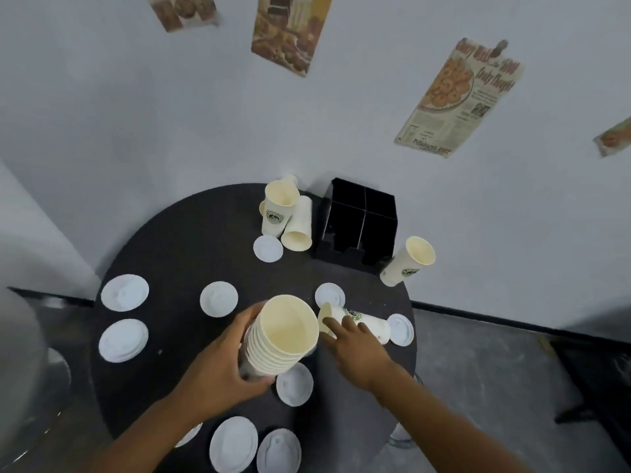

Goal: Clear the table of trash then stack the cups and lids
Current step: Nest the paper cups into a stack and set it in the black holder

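Left hand (218, 363) around nested cup stack (280, 336), right hand (355, 349) seemingly gripping toppled cup (358, 320).

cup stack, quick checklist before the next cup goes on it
1. Left hand grips the cup stack: ok.
2. Top cup's mouth open and empty: ok.
3. Right hand on the tipped cup: touching it, firm grip cannot tell.
4. Tipped cup empty: cannot tell, its mouth faces away.
5. Loose cups remaining near the black organizer: not ok, several.
6. Lids stacked: not ok, scattered on the table.
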Action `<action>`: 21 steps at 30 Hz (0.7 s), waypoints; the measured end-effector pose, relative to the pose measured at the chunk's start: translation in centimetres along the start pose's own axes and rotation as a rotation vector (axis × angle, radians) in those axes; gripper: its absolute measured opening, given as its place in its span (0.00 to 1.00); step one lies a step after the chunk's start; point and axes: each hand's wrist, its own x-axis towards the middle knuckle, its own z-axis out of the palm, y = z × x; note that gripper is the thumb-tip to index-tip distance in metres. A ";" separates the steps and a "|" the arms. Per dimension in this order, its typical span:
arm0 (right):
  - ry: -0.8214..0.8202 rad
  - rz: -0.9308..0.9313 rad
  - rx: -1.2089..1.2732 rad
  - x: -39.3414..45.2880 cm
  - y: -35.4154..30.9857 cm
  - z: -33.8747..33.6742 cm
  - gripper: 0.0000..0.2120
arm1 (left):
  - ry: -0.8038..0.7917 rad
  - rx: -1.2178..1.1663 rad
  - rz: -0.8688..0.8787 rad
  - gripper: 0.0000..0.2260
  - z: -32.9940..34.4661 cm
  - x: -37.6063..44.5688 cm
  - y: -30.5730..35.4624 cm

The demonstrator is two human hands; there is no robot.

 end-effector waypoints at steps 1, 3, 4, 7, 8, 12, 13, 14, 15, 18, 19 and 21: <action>-0.020 -0.035 -0.037 1.1 0.5 0.2 0.35 | 0.013 0.015 -0.012 0.48 0.2 0.3 0.1; -0.035 -0.119 -0.075 2.8 1.5 0.6 0.33 | 0.049 0.052 -0.037 0.48 1.0 0.8 0.1; -0.075 -0.153 -0.099 3.4 2.0 0.7 0.31 | 0.078 0.069 -0.060 0.48 1.5 0.9 0.2; -0.117 -0.233 -0.166 4.7 2.8 1.4 0.24 | 0.169 0.092 -0.119 0.49 3.2 1.0 0.8; -0.102 -0.267 -0.185 4.9 3.2 1.7 0.21 | 0.199 0.097 -0.126 0.49 3.8 1.0 1.0; -0.051 -0.308 -0.211 4.4 4.9 1.6 0.17 | 0.275 0.132 -0.160 0.49 6.1 0.7 2.0; -0.006 -0.298 -0.174 4.0 5.6 1.4 0.16 | 0.287 0.136 -0.168 0.49 6.7 0.5 2.3; 0.072 -0.287 -0.135 3.4 6.3 0.9 0.15 | 0.302 0.149 -0.165 0.50 7.3 0.3 2.8; 0.138 -0.269 -0.110 2.7 7.1 0.2 0.14 | 0.314 0.171 -0.166 0.51 7.8 0.1 3.1; 0.365 -0.200 0.086 -0.2 10.5 -1.8 0.17 | 0.350 0.227 -0.144 0.50 8.7 0.3 4.6; 0.464 -0.168 0.201 -1.5 11.5 -2.8 0.16 | 0.346 0.245 -0.150 0.48 9.0 0.4 5.0; 0.687 -0.130 0.507 -4.4 13.3 -5.2 0.11 | 0.339 0.228 -0.188 0.45 9.5 0.4 5.5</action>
